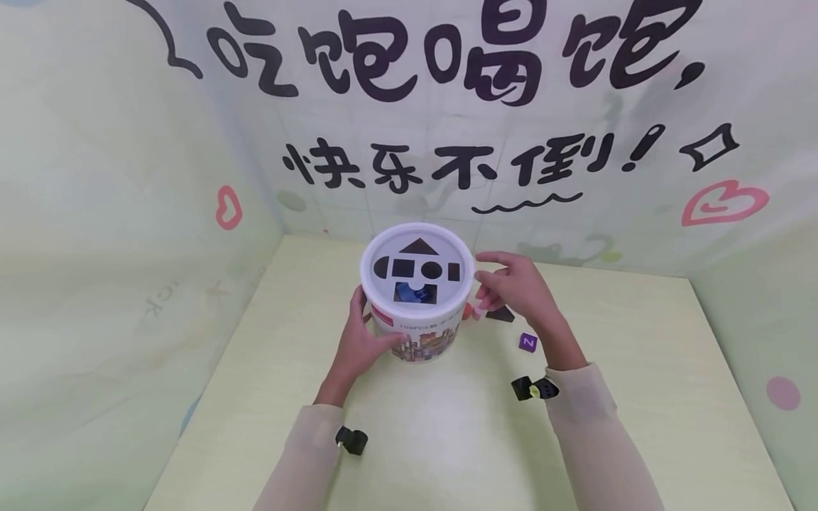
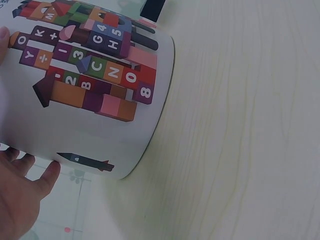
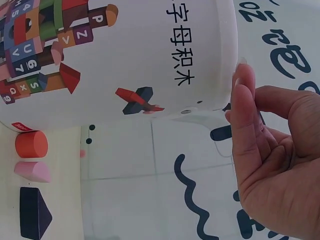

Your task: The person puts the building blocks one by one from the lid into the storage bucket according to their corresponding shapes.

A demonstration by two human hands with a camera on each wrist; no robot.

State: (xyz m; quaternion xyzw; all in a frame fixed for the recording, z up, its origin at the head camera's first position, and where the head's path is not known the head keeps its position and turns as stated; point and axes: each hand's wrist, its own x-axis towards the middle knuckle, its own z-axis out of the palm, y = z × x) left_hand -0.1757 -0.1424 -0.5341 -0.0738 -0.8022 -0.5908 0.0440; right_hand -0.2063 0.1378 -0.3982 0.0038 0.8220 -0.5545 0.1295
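Observation:
A white bucket (image 1: 415, 337) with printed block pictures stands upright, its white lid (image 1: 417, 245) on top. The lid has several shaped holes, and a blue block (image 1: 409, 292) shows through the lower rectangular one. My left hand (image 1: 361, 341) grips the bucket's side, thumb across the front and fingers round the left. In the left wrist view, that hand (image 2: 22, 200) lies along the bucket's printed wall (image 2: 60, 135). At the right of the lid, my right hand (image 1: 517, 284) has its fingertips right at the rim. The right wrist view shows that hand (image 3: 270, 145) with its lower fingers bent.
Right of the bucket lie a red cylinder (image 3: 31, 144), a pink block (image 3: 32, 171), a dark triangular block (image 3: 35, 212) and a purple lettered cube (image 1: 527, 342). Printed cloth walls (image 1: 409, 128) rise behind and beside the pale wood-grain table (image 1: 447, 440).

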